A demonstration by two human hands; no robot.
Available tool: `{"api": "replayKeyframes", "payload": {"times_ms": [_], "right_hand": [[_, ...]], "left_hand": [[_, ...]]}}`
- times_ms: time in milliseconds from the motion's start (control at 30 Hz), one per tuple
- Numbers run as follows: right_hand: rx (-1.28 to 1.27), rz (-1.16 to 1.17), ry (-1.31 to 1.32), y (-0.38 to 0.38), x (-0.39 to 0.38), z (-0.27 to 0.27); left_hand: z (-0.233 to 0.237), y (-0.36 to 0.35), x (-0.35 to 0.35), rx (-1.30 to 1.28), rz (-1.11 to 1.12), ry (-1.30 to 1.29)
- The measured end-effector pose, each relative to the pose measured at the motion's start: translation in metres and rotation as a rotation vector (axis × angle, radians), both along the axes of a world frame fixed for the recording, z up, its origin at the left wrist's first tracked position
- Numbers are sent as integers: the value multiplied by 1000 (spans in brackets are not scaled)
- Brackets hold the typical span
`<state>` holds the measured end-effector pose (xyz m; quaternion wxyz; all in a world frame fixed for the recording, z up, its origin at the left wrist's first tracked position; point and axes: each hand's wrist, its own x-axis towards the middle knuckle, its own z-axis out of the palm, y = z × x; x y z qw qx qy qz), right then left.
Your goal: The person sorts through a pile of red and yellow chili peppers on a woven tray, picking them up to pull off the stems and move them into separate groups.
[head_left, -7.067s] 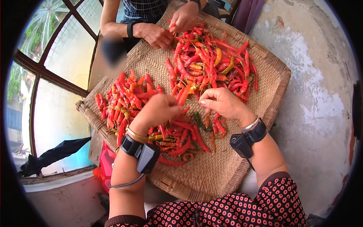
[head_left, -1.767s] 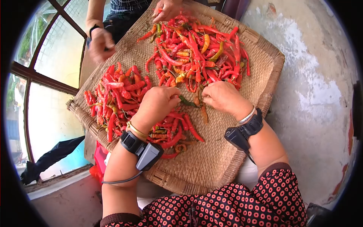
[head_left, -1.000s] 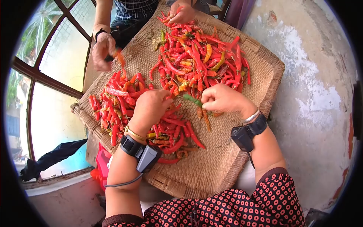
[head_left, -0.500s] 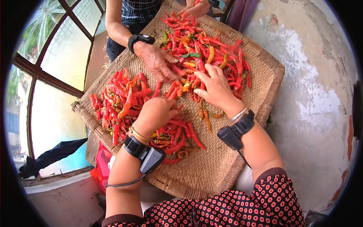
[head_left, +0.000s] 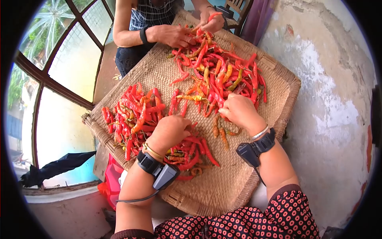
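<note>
Two heaps of mostly red chili peppers lie on a woven tray (head_left: 207,195). My left hand (head_left: 170,130) is over the near-left heap (head_left: 137,109), knuckles up, its fingers curled down and largely hidden. At the lower edge of the far-right heap (head_left: 234,75), my right hand (head_left: 240,112) has its fingers pressed together on something too hidden to name. A few orange-brown peppers (head_left: 223,135) lie on the weave between my hands. Yellowish peppers (head_left: 190,97) lie left of my right hand.
Across the tray, another person's hands (head_left: 173,36) hold a pepper at the far end of the heap. A window (head_left: 65,119) and a black umbrella (head_left: 59,167) are at the left, a pink bag (head_left: 113,177) below the tray's left edge. A rough wall (head_left: 322,119) rises at right.
The other person's hand has withdrawn from the middle to the far end. My right hand has closed from spread fingers and moved slightly down. The green pepper is no longer visible on the heap.
</note>
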<state>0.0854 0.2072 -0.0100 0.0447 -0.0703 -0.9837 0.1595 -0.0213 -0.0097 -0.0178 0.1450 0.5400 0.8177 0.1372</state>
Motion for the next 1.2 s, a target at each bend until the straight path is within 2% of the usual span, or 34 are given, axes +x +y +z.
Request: {"api": "replayKeyframes", "payload": {"times_ms": [67, 133, 200, 267, 333, 400, 467, 533, 600, 667, 733, 767, 800, 867, 933, 1000, 1133, 1200], "right_hand": [[-32, 16, 3, 5, 1, 1], [-213, 91, 29, 7, 2, 1], [-273, 152, 93, 3, 4, 10], [-571, 92, 135, -3, 4, 15], [-610, 116, 140, -6, 6, 17], [-995, -55, -2, -12, 7, 26], [-1092, -51, -47, -11, 8, 30], [-1062, -37, -145, -8, 9, 35], [-1110, -54, -68, 1, 9, 29], [-1166, -75, 4, 0, 6, 29], [-1348, -99, 488, -8, 2, 34], [-1055, -126, 532, -5, 1, 30], [-1054, -122, 532, -1, 3, 28], [-165, 38, 602, 4, 3, 28], [-678, 168, 337, -8, 7, 28], [-1044, 109, 115, -30, 10, 22], [-1067, 142, -54, -42, 6, 10], [-1161, 62, -161, -46, 6, 17]], "left_hand": [[-5, 0, -1, 29, -4, 27], [-6, 1, -1, -84, -17, 9], [-2, 2, 1, -43, -14, -13], [-5, 2, 0, -13, -37, -15], [-3, 5, 2, 93, -50, -24], [2, 9, 2, 205, -61, -14], [9, 12, 7, 364, -23, -265], [13, 12, 10, 442, -34, -299], [21, 12, 13, 450, 74, -574], [18, 12, 13, 457, 99, -647], [14, 12, 14, 596, 208, -1078], [18, 9, 9, 523, 226, -1050], [18, 8, 9, 526, 227, -1048], [20, 8, 7, 651, 300, -1260], [19, 8, 7, 683, 323, -1315], [20, 9, 7, 701, 364, -1351], [14, 10, 7, 714, 352, -1362], [13, 9, 8, 668, 346, -1391]]}}
